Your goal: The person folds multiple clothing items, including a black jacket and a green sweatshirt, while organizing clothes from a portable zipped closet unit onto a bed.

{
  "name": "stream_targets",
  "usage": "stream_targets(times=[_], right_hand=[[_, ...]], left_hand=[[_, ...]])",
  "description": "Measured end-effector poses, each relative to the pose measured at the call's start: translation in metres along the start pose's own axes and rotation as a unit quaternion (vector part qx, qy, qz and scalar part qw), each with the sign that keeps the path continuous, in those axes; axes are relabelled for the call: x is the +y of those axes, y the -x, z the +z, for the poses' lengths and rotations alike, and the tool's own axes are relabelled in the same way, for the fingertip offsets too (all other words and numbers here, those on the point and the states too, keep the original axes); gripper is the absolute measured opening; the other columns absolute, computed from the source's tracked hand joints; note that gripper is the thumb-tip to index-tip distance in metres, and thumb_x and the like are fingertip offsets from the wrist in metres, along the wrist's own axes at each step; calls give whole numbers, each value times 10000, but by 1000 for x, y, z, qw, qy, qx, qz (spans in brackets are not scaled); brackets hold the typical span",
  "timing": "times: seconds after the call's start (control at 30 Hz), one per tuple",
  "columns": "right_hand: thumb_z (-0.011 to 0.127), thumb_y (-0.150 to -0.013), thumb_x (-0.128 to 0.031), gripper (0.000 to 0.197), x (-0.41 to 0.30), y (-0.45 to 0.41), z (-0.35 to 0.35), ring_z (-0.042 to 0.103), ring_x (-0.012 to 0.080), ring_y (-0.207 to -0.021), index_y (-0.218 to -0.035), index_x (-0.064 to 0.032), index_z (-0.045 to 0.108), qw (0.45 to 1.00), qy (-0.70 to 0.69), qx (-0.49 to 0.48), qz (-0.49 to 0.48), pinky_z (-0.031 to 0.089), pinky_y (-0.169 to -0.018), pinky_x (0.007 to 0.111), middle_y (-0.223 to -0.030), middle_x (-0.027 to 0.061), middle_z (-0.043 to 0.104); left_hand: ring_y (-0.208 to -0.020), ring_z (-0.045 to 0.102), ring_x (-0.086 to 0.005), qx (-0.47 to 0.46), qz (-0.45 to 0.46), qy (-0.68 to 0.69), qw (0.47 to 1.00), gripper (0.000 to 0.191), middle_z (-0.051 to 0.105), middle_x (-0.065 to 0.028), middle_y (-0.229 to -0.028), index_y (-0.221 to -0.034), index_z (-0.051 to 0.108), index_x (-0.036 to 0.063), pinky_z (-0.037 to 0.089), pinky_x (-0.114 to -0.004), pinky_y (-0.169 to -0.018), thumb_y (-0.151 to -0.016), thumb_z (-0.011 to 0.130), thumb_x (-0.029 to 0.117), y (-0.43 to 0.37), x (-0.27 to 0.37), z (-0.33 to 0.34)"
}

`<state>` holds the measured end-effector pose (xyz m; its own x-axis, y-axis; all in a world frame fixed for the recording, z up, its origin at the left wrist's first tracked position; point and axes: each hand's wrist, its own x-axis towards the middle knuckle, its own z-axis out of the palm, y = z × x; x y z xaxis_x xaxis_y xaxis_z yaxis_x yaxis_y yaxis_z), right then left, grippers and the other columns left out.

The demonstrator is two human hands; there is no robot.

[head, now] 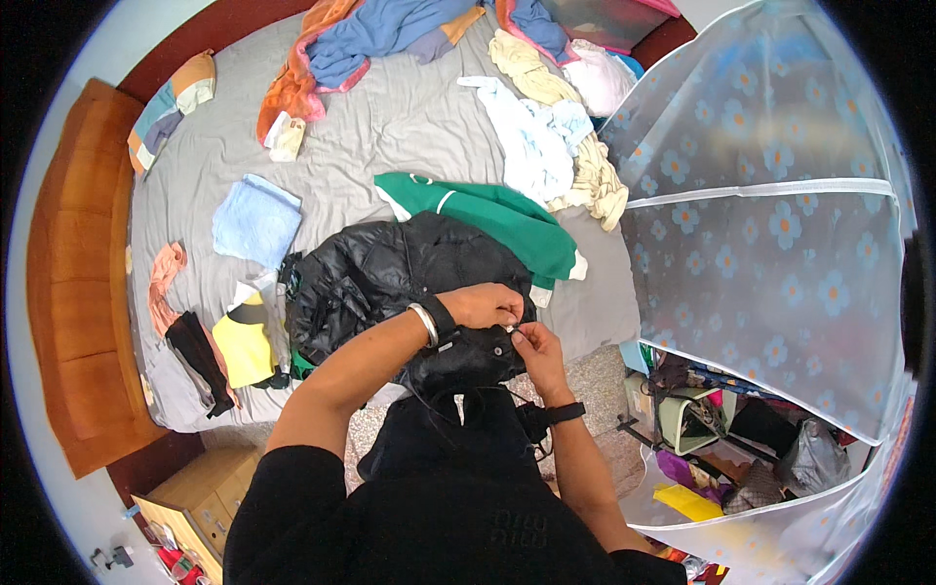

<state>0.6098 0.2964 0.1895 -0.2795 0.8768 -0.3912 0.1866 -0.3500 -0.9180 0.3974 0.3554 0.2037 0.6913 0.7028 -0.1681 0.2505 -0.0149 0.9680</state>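
A black puffer jacket (pixel 365 270) lies bunched on the near edge of the bed. At its right side my left hand (pixel 486 306), with a bracelet and a dark band at the wrist, pinches the jacket's edge near a small metal snap. Close beside it, my right hand (pixel 540 349) grips the same edge between thumb and fingers. Another round snap (pixel 499 351) shows on the black fabric just below the hands. Behind the jacket, partly covered by it, is a green garment (pixel 490 212) with white trim.
On the grey bedsheet (pixel 380 139) lie a folded light-blue cloth (pixel 257 219), a yellow garment (pixel 243 351), black trousers (pixel 197 362) and pale crumpled clothes (pixel 537 142). A flowered fabric wardrobe cover (pixel 768 241) stands at the right, above an open green bin (pixel 691 420). Wooden drawers (pixel 212 504) stand lower left.
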Motion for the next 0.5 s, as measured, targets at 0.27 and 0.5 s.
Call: stream_targets(times=[0.27,0.5], right_hand=[[644,-914,-68,67,1,0,8,529,48,-749,-962,-26,621,996,62,-58,-13,437,-680,206,-829,-42,600],[647,-917,-68,58,-21,9,15,518,38,-741,-957,-31,629,999,-15,-37,-15,422,-662,197,-819,-50,591]], left_hand=[[-642,543,-91,50,-42,125,990,79,601,-12,-783,-983,591,21,474,-274,-600,-931,581,78,9,19,4],[-756,601,-81,15,-40,191,981,193,642,-11,-919,-1092,616,16,525,-267,-697,-928,652,113,28,12,-14]])
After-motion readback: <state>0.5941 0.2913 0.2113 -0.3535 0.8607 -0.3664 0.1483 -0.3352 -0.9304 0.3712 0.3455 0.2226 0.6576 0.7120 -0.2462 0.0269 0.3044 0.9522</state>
